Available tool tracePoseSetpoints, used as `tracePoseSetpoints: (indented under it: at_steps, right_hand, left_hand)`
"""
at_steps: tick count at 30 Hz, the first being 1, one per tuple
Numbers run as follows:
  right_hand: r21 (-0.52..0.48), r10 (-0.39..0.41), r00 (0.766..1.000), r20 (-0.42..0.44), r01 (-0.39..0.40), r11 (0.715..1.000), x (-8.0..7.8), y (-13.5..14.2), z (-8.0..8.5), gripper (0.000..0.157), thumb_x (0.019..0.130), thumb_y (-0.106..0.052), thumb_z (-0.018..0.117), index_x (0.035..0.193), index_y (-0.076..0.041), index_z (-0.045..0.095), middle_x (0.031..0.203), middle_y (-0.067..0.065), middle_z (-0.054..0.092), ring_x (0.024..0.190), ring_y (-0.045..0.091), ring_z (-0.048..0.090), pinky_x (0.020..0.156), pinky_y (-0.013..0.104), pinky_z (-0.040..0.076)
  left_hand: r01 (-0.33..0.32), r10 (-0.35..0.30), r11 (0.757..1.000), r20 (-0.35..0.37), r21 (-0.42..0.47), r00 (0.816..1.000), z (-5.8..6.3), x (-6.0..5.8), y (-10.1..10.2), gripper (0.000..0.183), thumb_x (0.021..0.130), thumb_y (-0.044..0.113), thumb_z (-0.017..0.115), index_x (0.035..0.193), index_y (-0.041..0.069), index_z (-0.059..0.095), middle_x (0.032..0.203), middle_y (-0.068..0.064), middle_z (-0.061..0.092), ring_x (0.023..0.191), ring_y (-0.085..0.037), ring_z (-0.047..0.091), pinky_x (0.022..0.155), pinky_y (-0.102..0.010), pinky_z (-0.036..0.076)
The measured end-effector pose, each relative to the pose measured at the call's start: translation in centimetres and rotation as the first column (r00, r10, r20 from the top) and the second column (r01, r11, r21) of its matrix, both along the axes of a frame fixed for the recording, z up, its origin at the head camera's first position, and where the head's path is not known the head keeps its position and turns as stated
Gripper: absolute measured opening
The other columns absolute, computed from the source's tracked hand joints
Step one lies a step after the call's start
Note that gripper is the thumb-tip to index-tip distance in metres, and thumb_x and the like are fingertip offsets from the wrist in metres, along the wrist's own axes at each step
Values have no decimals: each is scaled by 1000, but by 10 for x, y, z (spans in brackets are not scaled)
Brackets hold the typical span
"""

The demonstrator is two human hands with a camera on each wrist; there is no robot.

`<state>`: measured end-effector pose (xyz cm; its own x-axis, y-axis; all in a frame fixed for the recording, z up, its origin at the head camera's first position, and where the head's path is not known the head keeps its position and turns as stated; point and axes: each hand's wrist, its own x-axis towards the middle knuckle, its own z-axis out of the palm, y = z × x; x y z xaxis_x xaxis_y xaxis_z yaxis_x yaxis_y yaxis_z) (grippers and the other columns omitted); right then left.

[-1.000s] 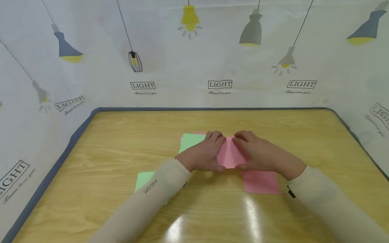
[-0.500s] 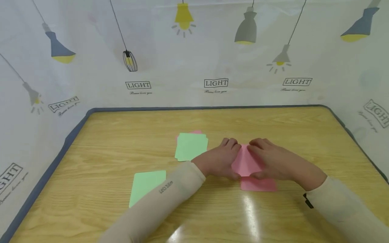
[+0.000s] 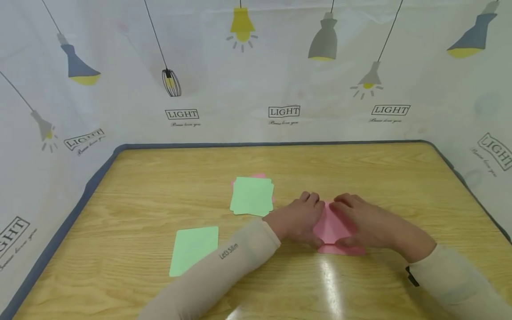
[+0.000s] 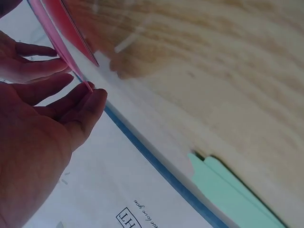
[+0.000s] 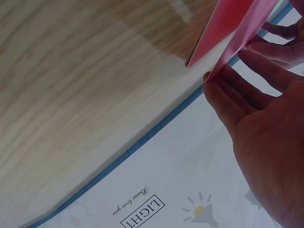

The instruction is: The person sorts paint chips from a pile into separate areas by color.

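Note:
Between both hands a square pink card [image 3: 335, 226] is pinched by its left and right edges, with a slight bend down its middle. My left hand [image 3: 297, 221] has thumb and fingertips on the left edge; my right hand [image 3: 372, 226] grips the opposite side. Below it another pink card [image 3: 342, 250] lies on the table, mostly covered in the head view. From the left wrist, the held card [image 4: 56, 42] shows edge-on above the lower pink card [image 4: 71, 31], a gap between them. The right wrist view shows the same gap beside the lower card [image 5: 216, 33].
A stack of green cards [image 3: 252, 195] with pink corners poking out sits left of the hands, toward the back. Another green card [image 3: 194, 250] lies nearer on the left, partly under the left sleeve [image 3: 224, 262]. A printed white curtain [image 3: 224, 89] encloses the wooden table [image 3: 160, 178].
Both hands have carried the pink card rightward and nearer, from beside the green stack to over the lower pink card. More of the green cards now shows.

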<state>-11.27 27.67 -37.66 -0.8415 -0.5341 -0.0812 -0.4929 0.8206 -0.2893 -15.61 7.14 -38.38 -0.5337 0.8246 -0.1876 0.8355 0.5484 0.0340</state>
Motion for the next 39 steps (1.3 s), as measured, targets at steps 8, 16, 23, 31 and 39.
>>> tracePoseSetpoints:
  at_steps: [8,16,23,31,39]
  right_hand:
    - [13,34,999,-11,-34,999,0,0,-8,80,76,-40,81,137,2,51,134,18,48,119,36,50,93,53,46]
    - [49,29,1000,-3,-29,998,0,-2,-4,78,76,-42,80,136,0,53,135,18,49,120,39,50,92,55,46]
    - [63,37,999,17,-38,997,-3,-4,-1,75,83,-52,72,134,0,55,138,20,47,123,42,48,95,58,43]
    - [10,33,999,-41,-32,999,-19,-29,-1,74,91,-53,63,139,1,48,136,19,49,124,39,47,97,56,41]
    - [-1,91,996,-25,-91,996,-44,-77,1,65,91,-40,69,137,1,49,135,18,48,123,37,48,98,52,42]
  left_hand:
    - [-7,7,1000,19,-16,1000,-1,4,0,79,81,58,70,137,6,49,127,-5,47,112,-18,42,96,-25,40]
    - [-13,13,1000,26,-5,1000,-1,3,-1,68,81,55,71,133,14,52,121,0,46,110,-16,42,94,-26,41]
    - [-5,5,1000,62,-9,998,-3,0,-8,65,85,57,67,135,17,53,136,0,43,125,-18,37,101,-28,37]
    - [-127,121,990,82,60,989,11,-32,-65,67,93,46,63,144,8,44,144,-9,39,133,-25,33,107,-33,35]
    - [-322,309,944,148,70,939,9,-51,-131,81,85,45,74,146,5,39,146,-13,34,134,-30,30,105,-39,36]
